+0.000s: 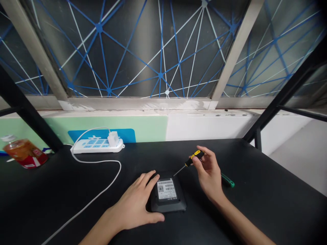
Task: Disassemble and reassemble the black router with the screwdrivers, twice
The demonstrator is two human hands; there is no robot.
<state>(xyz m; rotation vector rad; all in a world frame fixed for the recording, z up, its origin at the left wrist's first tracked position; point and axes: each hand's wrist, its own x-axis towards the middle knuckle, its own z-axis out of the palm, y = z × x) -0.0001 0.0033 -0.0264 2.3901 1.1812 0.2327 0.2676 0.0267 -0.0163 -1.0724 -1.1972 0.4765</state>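
Your left hand (135,202), fingers wide, braces the black device (168,206); your right hand (209,175) pinches the tilted screwdriver (189,162): straighten it before turning.

The right hand (209,172) holds a yellow-and-black screwdriver (195,158), its tip at the twelve-to-one o'clock edge of a black device (168,205) with a white barcode label (166,189). The left hand (139,200) touches the device's left side, toward nine o'clock. On the black worktop (122,224), a green-handled tool (228,180) lies at about two o'clock from the device; a white power strip (98,146) with a plugged-in charger (113,139) sits toward eleven.
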